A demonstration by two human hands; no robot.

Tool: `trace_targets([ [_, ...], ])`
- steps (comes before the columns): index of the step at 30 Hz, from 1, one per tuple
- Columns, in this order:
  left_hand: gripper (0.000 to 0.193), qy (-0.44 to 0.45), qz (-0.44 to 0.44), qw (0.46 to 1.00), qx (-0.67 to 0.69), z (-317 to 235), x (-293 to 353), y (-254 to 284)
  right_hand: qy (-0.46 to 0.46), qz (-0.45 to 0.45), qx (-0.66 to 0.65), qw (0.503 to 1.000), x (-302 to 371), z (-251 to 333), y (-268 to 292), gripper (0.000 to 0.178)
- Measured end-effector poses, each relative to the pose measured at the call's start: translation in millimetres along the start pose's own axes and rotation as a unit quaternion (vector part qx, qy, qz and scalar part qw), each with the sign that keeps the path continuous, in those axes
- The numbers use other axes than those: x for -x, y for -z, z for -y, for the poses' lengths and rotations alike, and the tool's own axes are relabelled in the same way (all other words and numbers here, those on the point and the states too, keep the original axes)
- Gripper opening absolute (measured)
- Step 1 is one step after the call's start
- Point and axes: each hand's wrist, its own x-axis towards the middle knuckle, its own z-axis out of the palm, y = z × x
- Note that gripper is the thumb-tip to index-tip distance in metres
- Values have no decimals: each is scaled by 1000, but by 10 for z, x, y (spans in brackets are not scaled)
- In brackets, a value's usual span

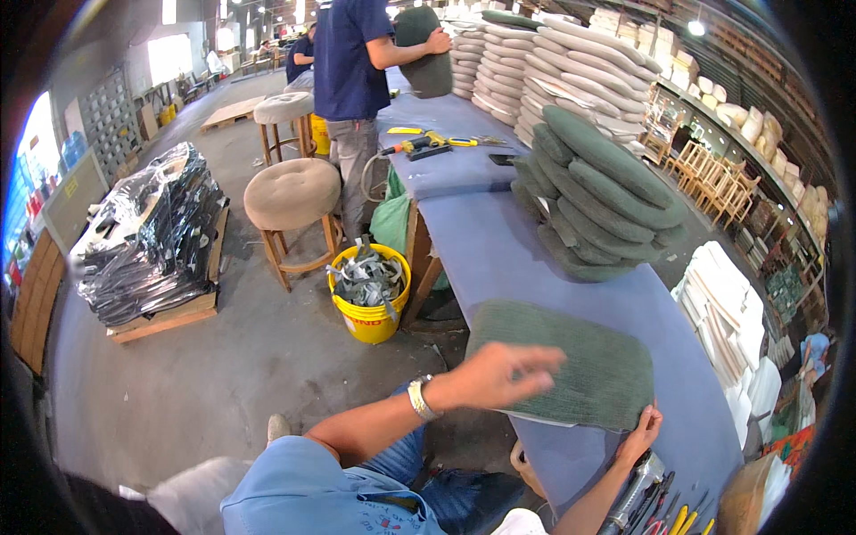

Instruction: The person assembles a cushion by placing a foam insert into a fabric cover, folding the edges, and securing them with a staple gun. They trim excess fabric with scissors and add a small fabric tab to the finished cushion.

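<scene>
A dark green fabric seat cushion (pixel 571 361) lies on the blue-covered table in front of me, with a pale underside showing along its near edge. Over its near left part hovers my left hand (pixel 501 374), smeared by motion, fingers stretched out and nothing in them; a metal watch is on that wrist. At the near right corner, my right hand (pixel 644 431) grips the cushion's edge between thumb and fingers. Farther along the table rises a stack of similar green cushions (pixel 602 201).
Pliers and other hand tools (pixel 682 517) lie at the near right. A staple gun (pixel 428 143) and a phone (pixel 502 160) rest farther up the table. Left of it stand a yellow bucket (pixel 370 323) of scraps and a round stool (pixel 292 194). A co-worker (pixel 352 71) holds another green cushion.
</scene>
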Motion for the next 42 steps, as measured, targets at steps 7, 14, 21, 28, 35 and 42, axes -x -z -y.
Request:
trace_targets([
  [7,56,140,-213,960,-114,1112,226,-176,-272,-12,-272,923,420,373,-376,58],
  [14,54,33,-262,955,-131,1047,378,-190,-100,-125,-286,945,563,814,-885,69],
  [21,59,-58,-46,997,2,928,-213,-481,195,-71,-242,948,290,3179,-744,55],
  [28,64,-167,-228,833,475,-114,-794,31,570,136,251,771,714,2950,-1142,58],
  [35,61,-82,118,907,396,-195,-536,704,339,351,207,848,1327,1511,-1211,40],
  [42,18,-388,133,765,-497,-226,-1012,276,106,-106,259,954,1371,1191,286,36],
])
